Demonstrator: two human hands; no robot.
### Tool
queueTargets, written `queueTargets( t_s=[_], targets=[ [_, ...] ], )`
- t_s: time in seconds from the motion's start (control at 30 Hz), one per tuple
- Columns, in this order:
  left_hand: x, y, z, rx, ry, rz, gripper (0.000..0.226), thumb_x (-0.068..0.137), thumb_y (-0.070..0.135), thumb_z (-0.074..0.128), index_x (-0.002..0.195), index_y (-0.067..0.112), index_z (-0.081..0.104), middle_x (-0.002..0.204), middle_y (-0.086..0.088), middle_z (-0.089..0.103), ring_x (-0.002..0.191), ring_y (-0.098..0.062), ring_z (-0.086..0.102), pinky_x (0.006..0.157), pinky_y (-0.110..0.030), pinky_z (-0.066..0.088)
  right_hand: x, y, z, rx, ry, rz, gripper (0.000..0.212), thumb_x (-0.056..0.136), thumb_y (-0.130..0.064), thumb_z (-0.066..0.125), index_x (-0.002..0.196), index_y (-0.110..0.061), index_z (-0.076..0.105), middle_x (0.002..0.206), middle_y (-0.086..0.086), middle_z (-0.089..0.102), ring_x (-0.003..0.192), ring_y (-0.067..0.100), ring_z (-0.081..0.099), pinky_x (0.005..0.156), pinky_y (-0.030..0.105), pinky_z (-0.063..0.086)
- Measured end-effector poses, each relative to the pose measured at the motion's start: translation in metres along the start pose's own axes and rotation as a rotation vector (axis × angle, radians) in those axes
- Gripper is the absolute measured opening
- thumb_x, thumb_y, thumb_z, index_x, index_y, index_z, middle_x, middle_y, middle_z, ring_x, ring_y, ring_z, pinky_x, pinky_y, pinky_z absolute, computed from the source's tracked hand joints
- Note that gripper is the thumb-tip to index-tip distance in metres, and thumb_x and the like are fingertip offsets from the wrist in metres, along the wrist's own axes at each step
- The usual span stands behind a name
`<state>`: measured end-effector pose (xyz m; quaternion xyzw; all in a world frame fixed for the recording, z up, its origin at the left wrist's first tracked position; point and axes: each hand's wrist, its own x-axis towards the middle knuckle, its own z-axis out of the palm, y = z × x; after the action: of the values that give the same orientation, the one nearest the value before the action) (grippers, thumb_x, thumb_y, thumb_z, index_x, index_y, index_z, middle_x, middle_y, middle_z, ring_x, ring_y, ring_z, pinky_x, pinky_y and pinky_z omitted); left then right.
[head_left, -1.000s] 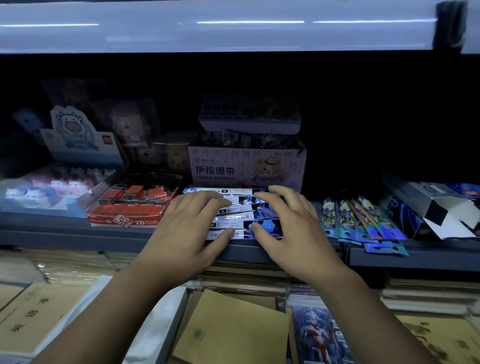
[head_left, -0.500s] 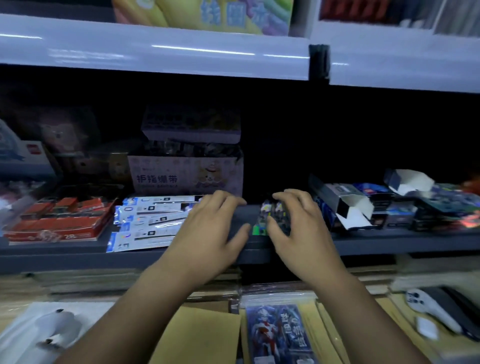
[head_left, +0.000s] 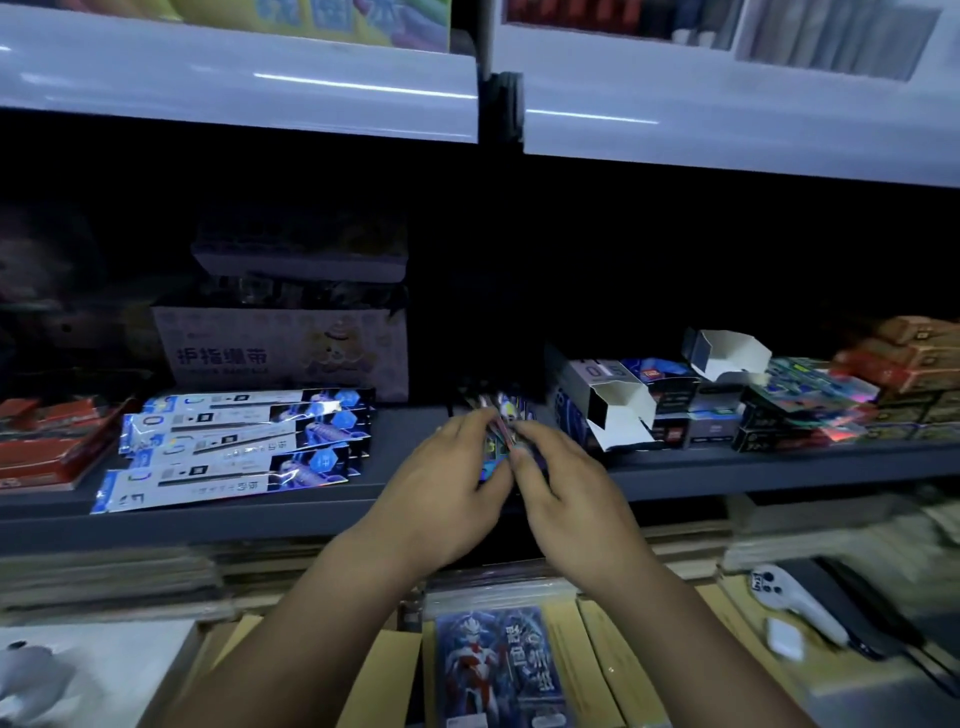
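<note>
Dim shop shelving; a dark grey shelf (head_left: 311, 512) runs across the view under pale edge strips. Landmark taken: the bandage carton (head_left: 280, 353), standing at the back of that shelf.

Item in hand: a bundle of shiny packets (head_left: 506, 408). It sits right of the carton and nearer the shelf's front edge. The number of packets cannot be told, since blur and the fingers hide most of the bundle.

Left hand (head_left: 441, 488): right of the carton and in front of it, with fingers curled round the bundle's left side. Right hand (head_left: 566, 488): further right again, with thumb and fingers pinching the bundle's right side. The two hands close in from either side and nearly meet, with the packets between them.

Other stock:
- blue-and-white pen packs (head_left: 239, 441) lie flat directly in front of the carton, overlapping one another
- an open-flapped white box (head_left: 618, 410) lies well right of the carton, just beyond the right hand
</note>
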<state>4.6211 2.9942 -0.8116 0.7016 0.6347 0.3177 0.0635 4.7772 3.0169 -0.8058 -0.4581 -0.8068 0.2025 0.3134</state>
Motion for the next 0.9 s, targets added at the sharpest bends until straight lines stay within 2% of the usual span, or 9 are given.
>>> queueTargets(
  t_s=[0.17,0.27,0.33,0.4,0.47,0.57,0.7,0.83,0.9],
  targets=[
    [-0.005,0.003,-0.015,-0.163,-0.034,-0.013,0.057,0.092,0.022,0.038,0.148,0.023,0.046,0.143,0.004,0.059,0.131,-0.010,0.054,0.112,-0.030,0.041,-0.013,0.013,-0.010,0.054,-0.158,-0.028,0.056,0.105,-0.049,0.036,0.159,-0.033,0.031,0.166,-0.021,0.023,0.156,0.007,0.015,0.128,0.035,0.016],
    [0.001,-0.005,-0.021,-0.083,-0.064,0.025,0.080,0.069,0.011,0.035,0.147,0.022,0.048,0.140,-0.001,0.061,0.132,-0.015,0.056,0.111,-0.034,0.045,-0.015,0.010,-0.020,-0.079,-0.278,-0.061,0.079,0.091,-0.051,0.043,0.163,-0.035,0.016,0.169,-0.021,0.007,0.158,0.013,0.005,0.128,0.032,0.008],
    [-0.003,-0.008,-0.022,-0.032,-0.061,0.058,0.077,0.073,0.009,0.042,0.147,0.026,0.049,0.133,0.004,0.061,0.123,-0.011,0.058,0.105,-0.030,0.046,-0.015,0.005,-0.021,-0.278,-0.289,-0.150,0.089,0.091,-0.043,0.057,0.164,-0.028,0.007,0.170,-0.012,0.002,0.157,0.017,0.004,0.125,0.027,0.001],
    [-0.009,-0.011,-0.022,-0.053,-0.049,0.117,0.066,0.079,0.008,0.052,0.142,0.026,0.056,0.124,0.011,0.060,0.114,-0.002,0.058,0.100,-0.023,0.046,-0.015,0.000,-0.013,-0.408,-0.194,-0.209,0.087,0.094,-0.030,0.062,0.163,-0.019,0.011,0.169,0.000,0.013,0.154,0.022,0.017,0.125,0.029,0.008],
    [-0.013,-0.016,-0.024,-0.100,-0.054,0.158,0.060,0.080,0.004,0.060,0.136,0.024,0.062,0.125,0.014,0.060,0.117,0.001,0.058,0.102,-0.018,0.044,-0.014,-0.002,0.001,-0.440,-0.113,-0.192,0.080,0.090,-0.013,0.069,0.159,-0.013,0.030,0.162,0.007,0.034,0.145,0.027,0.039,0.120,0.034,0.031],
    [-0.014,-0.024,-0.027,-0.151,-0.075,0.180,0.061,0.074,0.002,0.067,0.132,0.023,0.067,0.126,0.015,0.061,0.118,0.001,0.059,0.103,-0.016,0.043,-0.011,0.006,0.010,-0.454,-0.029,-0.200,0.078,0.061,0.001,0.087,0.134,-0.013,0.065,0.134,0.008,0.067,0.110,0.031,0.071,0.085,0.038,0.061],
    [-0.017,-0.026,-0.027,-0.162,0.008,0.278,0.052,0.075,-0.003,0.081,0.120,0.023,0.074,0.114,0.011,0.068,0.108,-0.001,0.065,0.095,-0.012,0.045,-0.013,0.007,-0.006,-0.364,-0.025,-0.259,0.060,0.078,0.001,0.067,0.133,-0.021,0.067,0.136,0.006,0.068,0.108,0.032,0.073,0.084,0.047,0.063],
    [-0.016,-0.024,-0.024,-0.188,0.083,0.318,0.040,0.077,0.009,0.086,0.111,0.026,0.075,0.108,0.009,0.067,0.103,-0.007,0.067,0.092,-0.019,0.049,-0.018,0.011,-0.007,-0.315,0.044,-0.308,0.055,0.072,0.002,0.060,0.122,-0.016,0.074,0.121,0.010,0.075,0.091,0.033,0.077,0.070,0.050,0.065],
    [-0.016,-0.020,-0.020,-0.188,0.083,0.306,0.042,0.077,0.011,0.086,0.111,0.030,0.071,0.107,0.009,0.059,0.100,-0.008,0.063,0.088,-0.019,0.048,-0.022,0.014,-0.008,-0.203,0.094,-0.342,0.056,0.072,0.002,0.056,0.121,-0.016,0.075,0.119,0.007,0.076,0.095,0.028,0.077,0.077,0.046,0.065]
  ],
)
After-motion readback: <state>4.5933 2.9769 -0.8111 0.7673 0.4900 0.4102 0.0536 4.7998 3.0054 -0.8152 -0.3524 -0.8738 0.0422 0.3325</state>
